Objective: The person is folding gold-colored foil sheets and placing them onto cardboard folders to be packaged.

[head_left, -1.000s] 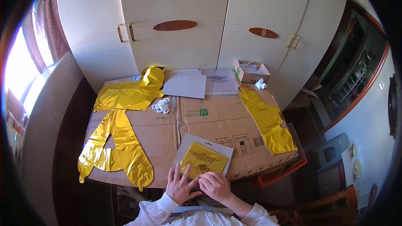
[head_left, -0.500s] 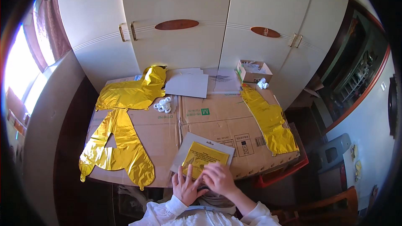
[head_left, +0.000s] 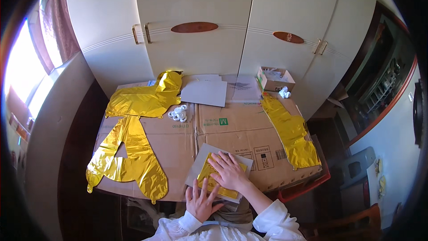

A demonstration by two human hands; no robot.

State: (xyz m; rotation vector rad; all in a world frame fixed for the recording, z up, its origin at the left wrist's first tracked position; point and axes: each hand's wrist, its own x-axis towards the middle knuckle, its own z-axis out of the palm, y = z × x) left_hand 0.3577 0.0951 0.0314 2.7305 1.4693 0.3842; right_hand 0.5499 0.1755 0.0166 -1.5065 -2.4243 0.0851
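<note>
A grey card with a folded gold foil balloon [head_left: 230,193] on it lies at the table's near edge. Flat on the gold foil rests my right hand [head_left: 228,172], fingers stretched out. My left hand [head_left: 201,203] is spread at the near left edge of the card, its fingertips touching the foil's lower left side. Neither hand grips anything. To the left lies a flat, uninflated gold foil balloon [head_left: 143,151] shaped like a letter A. Behind it is another flat gold foil balloon [head_left: 138,101], and a third gold foil balloon [head_left: 290,133] lies along the right side.
Cardboard [head_left: 227,131] covers the table. Bundled white ribbon [head_left: 178,114] sits left of centre, with a grey card [head_left: 205,93] behind. A small open box [head_left: 277,81] and more white ribbon [head_left: 284,93] stand at the back right. Cabinet doors [head_left: 196,0] rise behind the table.
My right hand has gone from bent fingers at the foil's near right side to lying flat across it. My left hand stays spread nearby. The whole view has shifted slightly.
</note>
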